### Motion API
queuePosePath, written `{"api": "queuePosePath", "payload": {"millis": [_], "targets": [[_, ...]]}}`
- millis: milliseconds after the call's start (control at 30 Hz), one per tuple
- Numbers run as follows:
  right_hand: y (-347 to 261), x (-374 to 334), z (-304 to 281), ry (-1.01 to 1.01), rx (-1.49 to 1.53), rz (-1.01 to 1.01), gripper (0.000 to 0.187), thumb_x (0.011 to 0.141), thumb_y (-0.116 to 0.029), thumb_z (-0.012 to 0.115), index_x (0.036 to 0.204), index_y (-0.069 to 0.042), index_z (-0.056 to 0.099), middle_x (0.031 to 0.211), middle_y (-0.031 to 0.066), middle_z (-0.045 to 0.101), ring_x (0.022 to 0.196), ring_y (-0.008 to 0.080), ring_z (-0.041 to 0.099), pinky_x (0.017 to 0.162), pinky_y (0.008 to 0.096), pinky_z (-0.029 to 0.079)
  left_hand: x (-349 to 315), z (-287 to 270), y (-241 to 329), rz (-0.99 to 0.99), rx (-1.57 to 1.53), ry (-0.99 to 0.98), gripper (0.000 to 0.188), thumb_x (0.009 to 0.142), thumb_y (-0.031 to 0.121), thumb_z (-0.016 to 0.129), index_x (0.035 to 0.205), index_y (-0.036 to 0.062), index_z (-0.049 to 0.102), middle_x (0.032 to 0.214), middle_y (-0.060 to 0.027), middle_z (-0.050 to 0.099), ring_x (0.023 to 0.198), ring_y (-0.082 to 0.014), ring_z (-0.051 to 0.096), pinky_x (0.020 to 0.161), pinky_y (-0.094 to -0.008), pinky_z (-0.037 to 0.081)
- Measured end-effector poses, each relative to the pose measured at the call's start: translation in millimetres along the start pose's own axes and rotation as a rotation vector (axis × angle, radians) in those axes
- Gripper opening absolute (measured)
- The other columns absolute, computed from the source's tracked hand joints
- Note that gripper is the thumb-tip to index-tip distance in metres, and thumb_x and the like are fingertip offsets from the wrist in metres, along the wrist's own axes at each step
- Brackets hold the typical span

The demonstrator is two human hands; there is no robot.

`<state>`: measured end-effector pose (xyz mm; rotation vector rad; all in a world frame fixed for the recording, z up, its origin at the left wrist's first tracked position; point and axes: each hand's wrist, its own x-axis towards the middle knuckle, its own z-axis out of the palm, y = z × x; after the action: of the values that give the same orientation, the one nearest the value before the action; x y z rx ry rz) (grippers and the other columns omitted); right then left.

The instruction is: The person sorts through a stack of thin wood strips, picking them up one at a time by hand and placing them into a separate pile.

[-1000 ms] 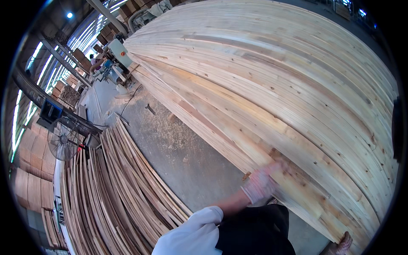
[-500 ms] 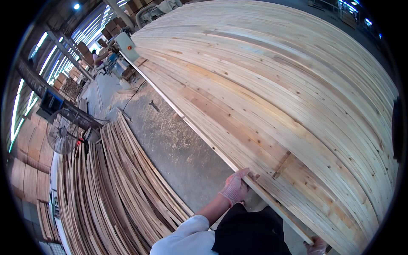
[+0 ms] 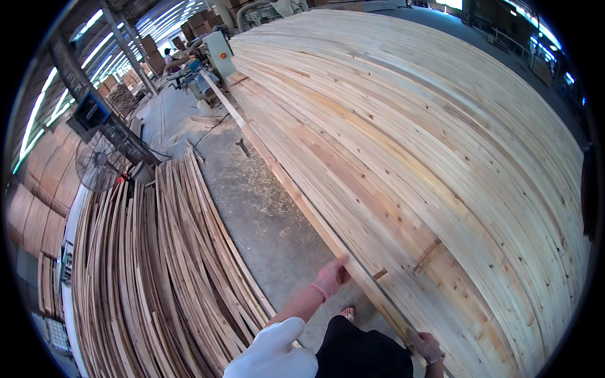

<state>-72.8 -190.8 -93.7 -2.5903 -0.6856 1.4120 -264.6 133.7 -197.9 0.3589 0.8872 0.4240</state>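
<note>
A long, narrow wooden strip (image 3: 296, 196) runs along the left edge of a wide layer of pale boards (image 3: 403, 157), with a thin dark gap between them. My left hand (image 3: 331, 278), in a pinkish knit glove, grips the strip's outer edge partway along; its fingers are partly hidden and slightly blurred. Nearer my body, my right hand (image 3: 427, 346) closes over the strip close to its near end. A short dark mark (image 3: 379, 274) shows on the boards beside my left hand.
Many loose wooden strips (image 3: 145, 271) lie in a long pile at the left. Sawdust covers the concrete floor (image 3: 252, 189) between pile and boards. A standing fan (image 3: 101, 159), a post and a grey machine (image 3: 218, 55) stand farther off. One person (image 3: 168, 58) is in the distance.
The strip has come away from the boards' edge toward the left, opening a gap. My right hand has moved up and inward along it. The view has shifted.
</note>
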Motion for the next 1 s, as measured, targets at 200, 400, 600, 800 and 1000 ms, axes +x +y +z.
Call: {"api": "queuePosePath", "payload": {"millis": [200,400,600,800,1000], "targets": [[-57.2,57.7,3.7,-0.474,0.424,-0.251,0.052,0.094,-0.05,0.046,0.103,-0.003,0.064,0.095,0.0112,0.068,0.08,0.02,0.064,0.08,0.0331,0.05,-67.3,37.8,-165.1,-0.003,1.021,-0.952,0.054,0.091,0.037,0.061,0.131,0.0017,0.05,0.122,-0.0068,0.059,0.108,-0.0182,0.056,0.096,-0.0313,0.044],[-21.3,80.1,17.8,0.038,0.47,-0.721,0.046,0.096,-0.043,0.048,0.107,-0.001,0.064,0.091,0.0053,0.066,0.076,0.0172,0.062,0.074,0.0306,0.049,-85.2,75.7,-209.5,-0.448,0.568,-0.518,0.053,0.094,0.045,0.053,0.129,0.0058,0.052,0.127,-0.011,0.058,0.12,-0.0217,0.052,0.105,-0.0347,0.036],[273.4,62.9,9.1,0.158,0.248,-0.137,0.052,0.09,-0.049,0.053,0.102,-0.002,0.067,0.081,0.0057,0.069,0.074,0.0129,0.064,0.069,0.0305,0.05,-72.6,69.1,-172.4,-0.231,-0.152,-0.304,0.048,0.092,0.045,0.055,0.113,0.0018,0.057,0.111,-0.0108,0.063,0.105,-0.0285,0.061,0.1,-0.0462,0.044],[476.8,-123.6,-12.3,0.293,-0.21,0.37,0.065,0.093,-0.058,0.039,0.11,0.0,0.064,0.11,0.0225,0.064,0.1,0.0381,0.06,0.088,0.0448,0.045,-81.2,93.8,-102.9,-0.086,-0.136,-0.113,0.036,0.093,0.036,0.058,0.111,0.0054,0.058,0.105,-0.0109,0.067,0.098,-0.0268,0.065,0.093,-0.0458,0.051],[338.5,-213.1,-54.9,0.375,0.276,0.382,0.053,0.096,-0.048,0.045,0.109,0.001,0.062,0.105,0.0218,0.065,0.098,0.0353,0.06,0.086,0.0415,0.047,-69.9,113.9,15.7,0.221,-0.101,0.052,0.029,0.098,0.031,0.047,0.1,0.0041,0.057,0.087,-0.0101,0.065,0.079,-0.0255,0.065,0.075,-0.0397,0.055]]}}
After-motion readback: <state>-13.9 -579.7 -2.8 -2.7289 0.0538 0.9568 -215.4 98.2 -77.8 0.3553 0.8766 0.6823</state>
